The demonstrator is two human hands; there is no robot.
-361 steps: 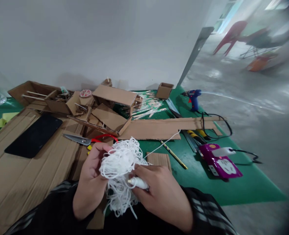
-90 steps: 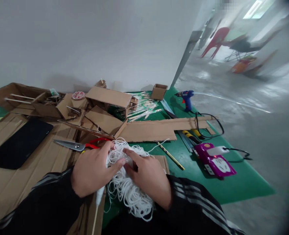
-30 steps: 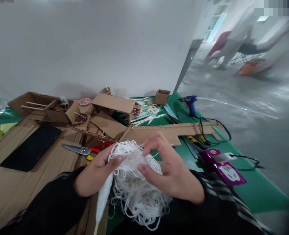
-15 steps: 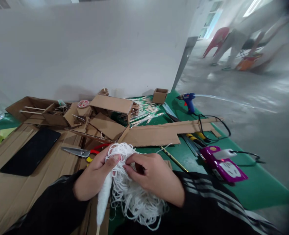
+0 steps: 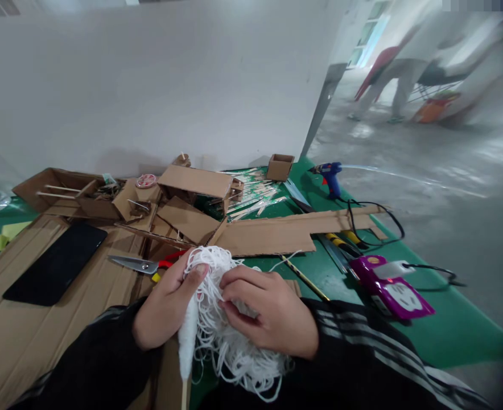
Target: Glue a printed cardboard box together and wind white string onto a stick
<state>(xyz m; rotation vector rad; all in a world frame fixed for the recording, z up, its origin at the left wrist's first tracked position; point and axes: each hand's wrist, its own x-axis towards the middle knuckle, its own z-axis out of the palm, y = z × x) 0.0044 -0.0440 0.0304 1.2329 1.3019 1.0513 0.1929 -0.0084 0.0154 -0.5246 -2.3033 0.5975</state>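
Observation:
A tangled bundle of white string (image 5: 230,341) sits between both hands, just in front of me. My left hand (image 5: 166,304) is closed on its left side, thumb pressed on top, and also holds a stick wound with white string (image 5: 187,341) that hangs down. My right hand (image 5: 271,310) is closed on the tangle's right side, fingers curled into the loops. One loose strand (image 5: 288,257) trails away over the green mat.
Red-handled scissors (image 5: 143,263) lie just beyond my left hand. A black slab (image 5: 55,262) rests on flat cardboard (image 5: 21,324) at left. Cardboard boxes and strips, a pencil (image 5: 305,278), a purple power strip (image 5: 390,285), a blue glue gun (image 5: 330,175). A person walks far right.
My right hand has dropped from a raised open pose back onto the string and closed on it. The wound stick has stayed hanging from my left hand.

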